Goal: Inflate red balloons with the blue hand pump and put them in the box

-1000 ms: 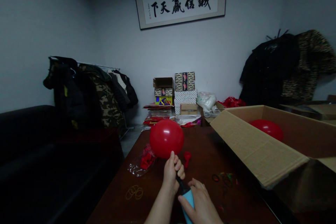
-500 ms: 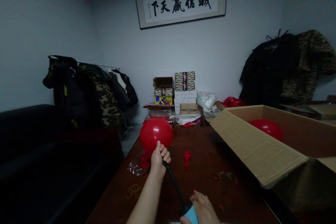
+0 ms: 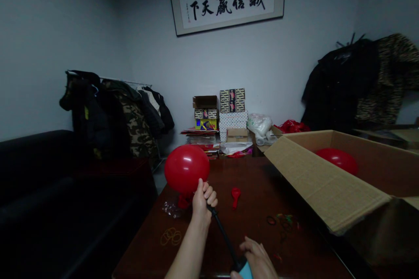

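A partly inflated red balloon (image 3: pixel 186 168) rises to the left of my left hand (image 3: pixel 204 200), whose fingers are wrapped round its neck at the tip of a hand pump's black shaft. That balloon pump (image 3: pixel 225 236) slants down to the right, ending in a light blue body at the bottom edge. My right hand (image 3: pixel 258 260) grips the blue body, its lower part cut off by the frame. On the tabletop to the right of my left hand lies a flat red balloon (image 3: pixel 235 197). More red balloons (image 3: pixel 183 202) lie behind my left wrist, beside a clear plastic wrapper (image 3: pixel 172 209).
Yellowish rubber bands (image 3: pixel 170 236) and a scatter of dark and coloured bands (image 3: pixel 284 222) lie on the brown table (image 3: pixel 248 174). At right, an open cardboard box (image 3: pixel 324 183) holds a red balloon (image 3: pixel 337 160). Stacked boxes (image 3: pixel 233 120) stand behind; a black sofa (image 3: pixel 65 192) is at left.
The held balloon looks slightly bigger and leans further left. The view has shifted a little, and both hands keep their grip on the balloon neck and the pump.
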Tool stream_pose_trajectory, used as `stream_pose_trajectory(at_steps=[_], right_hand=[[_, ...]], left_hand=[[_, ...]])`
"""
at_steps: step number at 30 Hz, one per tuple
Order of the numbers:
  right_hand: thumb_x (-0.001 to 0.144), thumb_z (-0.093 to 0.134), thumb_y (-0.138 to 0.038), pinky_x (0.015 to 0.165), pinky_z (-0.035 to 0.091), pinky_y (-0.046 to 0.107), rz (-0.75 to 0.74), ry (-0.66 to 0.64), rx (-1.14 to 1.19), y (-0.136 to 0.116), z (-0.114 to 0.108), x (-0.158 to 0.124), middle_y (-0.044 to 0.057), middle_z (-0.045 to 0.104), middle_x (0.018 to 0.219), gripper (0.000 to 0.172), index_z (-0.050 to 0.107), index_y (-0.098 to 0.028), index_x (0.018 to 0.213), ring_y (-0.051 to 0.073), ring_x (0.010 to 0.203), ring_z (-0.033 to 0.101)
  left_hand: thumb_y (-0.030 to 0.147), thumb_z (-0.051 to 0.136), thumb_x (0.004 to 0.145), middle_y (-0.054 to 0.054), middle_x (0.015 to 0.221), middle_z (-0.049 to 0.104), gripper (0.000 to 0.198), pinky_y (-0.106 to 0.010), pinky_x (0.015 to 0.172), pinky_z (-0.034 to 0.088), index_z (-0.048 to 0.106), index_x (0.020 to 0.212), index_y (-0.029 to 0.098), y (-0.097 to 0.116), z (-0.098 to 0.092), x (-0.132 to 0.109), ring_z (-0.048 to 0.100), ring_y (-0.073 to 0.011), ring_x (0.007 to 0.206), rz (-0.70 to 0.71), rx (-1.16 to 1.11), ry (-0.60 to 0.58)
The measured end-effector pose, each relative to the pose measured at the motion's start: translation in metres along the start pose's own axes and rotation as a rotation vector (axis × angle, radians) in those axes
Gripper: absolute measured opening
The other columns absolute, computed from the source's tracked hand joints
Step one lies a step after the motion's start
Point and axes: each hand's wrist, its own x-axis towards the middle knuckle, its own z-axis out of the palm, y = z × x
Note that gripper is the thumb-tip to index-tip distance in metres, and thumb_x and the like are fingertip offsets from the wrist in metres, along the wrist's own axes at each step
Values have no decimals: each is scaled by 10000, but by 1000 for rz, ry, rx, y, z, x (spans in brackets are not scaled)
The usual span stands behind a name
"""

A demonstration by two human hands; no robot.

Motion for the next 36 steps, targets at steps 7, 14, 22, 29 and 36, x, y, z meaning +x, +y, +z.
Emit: stream_pose_trajectory(at_steps=[7, 14, 22, 29, 36], right_hand=[[845, 469, -558, 1091, 266, 475, -20, 20, 78, -10, -20, 9, 182, 550, 1266, 553, 618, -108, 1129, 325, 1277, 411], [871, 447, -489, 1045, 337, 407, -10, 115, 152, -33, -38, 24, 165, 563, 1225, 503, 596, -99, 1153, 281, 1182, 490], [866, 475, -492, 1097, 233, 465, 27, 91, 81, -36, -31, 22, 158, 552, 1237, 484, 611, -110, 1131, 302, 1235, 437], [867, 459, -486, 1105, 210, 490, 62, 0, 22, -38, -34, 20, 182, 541, 1263, 543, 568, -71, 1200, 325, 1275, 401], [823, 490, -544, 1100, 215, 514, 26, -66, 6, -26, -27, 15, 189, 533, 1284, 601, 566, -93, 1213, 345, 1291, 385]], left_hand=[[573, 635, 732, 109, 416, 241, 514, -182, 336, 78, 292, 609, 211, -35, 7, -20, 188, -32, 302, -64, 57, -39], [597, 625, 725, 107, 407, 256, 501, -179, 318, 120, 320, 616, 214, -51, 5, -24, 178, -35, 300, -106, 134, -85], [630, 598, 727, 105, 400, 263, 509, -179, 310, 131, 325, 612, 215, -45, 0, -24, 194, -40, 294, -73, 161, -44], [631, 590, 731, 106, 407, 270, 501, -188, 319, 127, 334, 621, 215, -43, 0, -24, 200, -43, 294, -42, 183, -54], [573, 611, 752, 106, 416, 257, 490, -185, 335, 98, 312, 610, 211, -13, 2, -6, 210, -41, 300, 15, 128, -25]])
